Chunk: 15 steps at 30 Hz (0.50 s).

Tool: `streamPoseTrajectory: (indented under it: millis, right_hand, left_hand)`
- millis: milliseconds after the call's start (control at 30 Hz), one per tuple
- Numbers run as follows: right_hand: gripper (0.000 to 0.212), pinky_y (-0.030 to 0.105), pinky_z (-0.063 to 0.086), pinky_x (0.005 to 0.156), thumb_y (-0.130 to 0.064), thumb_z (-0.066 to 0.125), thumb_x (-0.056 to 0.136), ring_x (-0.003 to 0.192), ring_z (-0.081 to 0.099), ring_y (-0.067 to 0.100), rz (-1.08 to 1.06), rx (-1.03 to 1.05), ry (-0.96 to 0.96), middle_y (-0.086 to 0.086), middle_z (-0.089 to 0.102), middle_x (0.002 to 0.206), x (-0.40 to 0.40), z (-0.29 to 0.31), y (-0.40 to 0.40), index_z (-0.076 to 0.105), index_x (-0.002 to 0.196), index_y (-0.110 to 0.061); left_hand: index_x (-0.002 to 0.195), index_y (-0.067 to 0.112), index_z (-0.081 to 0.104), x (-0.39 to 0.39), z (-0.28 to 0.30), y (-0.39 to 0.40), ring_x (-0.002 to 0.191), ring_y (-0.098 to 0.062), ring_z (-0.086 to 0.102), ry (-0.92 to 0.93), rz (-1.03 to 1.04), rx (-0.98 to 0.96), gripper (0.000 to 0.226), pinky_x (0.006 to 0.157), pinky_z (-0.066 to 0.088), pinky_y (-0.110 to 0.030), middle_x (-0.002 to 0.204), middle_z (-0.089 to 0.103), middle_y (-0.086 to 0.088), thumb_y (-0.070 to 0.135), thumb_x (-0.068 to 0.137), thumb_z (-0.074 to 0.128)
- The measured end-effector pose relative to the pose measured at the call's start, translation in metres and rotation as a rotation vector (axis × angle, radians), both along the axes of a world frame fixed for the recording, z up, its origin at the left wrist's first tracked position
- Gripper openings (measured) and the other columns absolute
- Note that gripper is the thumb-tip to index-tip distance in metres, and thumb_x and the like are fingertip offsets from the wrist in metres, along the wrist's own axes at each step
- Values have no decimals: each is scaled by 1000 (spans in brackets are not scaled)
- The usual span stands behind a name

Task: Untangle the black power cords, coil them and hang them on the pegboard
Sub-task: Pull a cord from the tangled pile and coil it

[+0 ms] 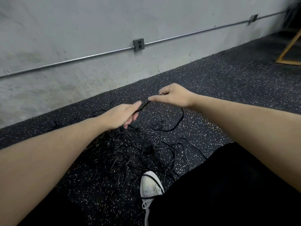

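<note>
A tangle of black power cords [130,154] lies on the speckled black floor in front of me. My left hand [120,116] and my right hand [172,94] are held above it, close together. Both hold one short stretch of black cord [143,106] between them. My right hand pinches its upper end with thumb and forefinger. My left hand's fingers curl round the lower part, and strands hang from it down into the pile. A loose loop of cord [177,121] trails on the floor to the right. No pegboard is in view.
A grey concrete wall [81,38] runs behind the cords, with a metal conduit [65,61] and an outlet box [139,44]. My white shoe [150,186] and black trouser leg [219,185] are beside the pile. A wooden frame [291,49] stands at far right.
</note>
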State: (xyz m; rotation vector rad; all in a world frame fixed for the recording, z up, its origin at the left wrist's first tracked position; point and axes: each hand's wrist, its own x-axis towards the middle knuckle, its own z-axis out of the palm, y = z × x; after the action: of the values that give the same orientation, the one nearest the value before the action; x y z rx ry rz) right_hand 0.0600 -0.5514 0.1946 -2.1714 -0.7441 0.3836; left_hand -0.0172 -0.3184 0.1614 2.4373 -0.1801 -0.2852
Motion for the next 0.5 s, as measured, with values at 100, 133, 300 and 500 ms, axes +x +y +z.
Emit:
streamPoseTrajectory:
  millis: [100,133,300,500]
  right_hand:
    - [55,27,24,51,-55,74,85,47,27,10,-104,109,52,-8,32,53,8,-5,-19,36,59,-25]
    - [56,27,25,51,-56,74,85,47,26,10,-117,92,60,-8,32,53,9,-7,-24,35,59,-25]
    - [29,21,43,56,-47,65,96,59,53,9,-92,-267,51,-8,60,68,14,-24,-31,64,81,-22]
    - [35,32,51,93,-18,58,99,100,67,14,65,-303,126,-7,67,109,0,-18,-9,58,134,-27]
  left_hand:
    - [89,22,60,-1,-18,27,66,-16,65,3,-10,186,51,75,52,-36,69,67,5,65,100,35]
    - [91,24,60,0,-22,34,64,-11,63,15,-4,205,42,73,51,-36,73,69,3,59,103,38]
    - [94,31,66,1,-21,39,57,-11,50,-29,4,227,31,66,46,-36,62,53,11,45,107,42]
    - [135,38,38,12,5,-9,60,-18,39,-41,68,-12,30,60,37,-34,75,52,6,45,107,42]
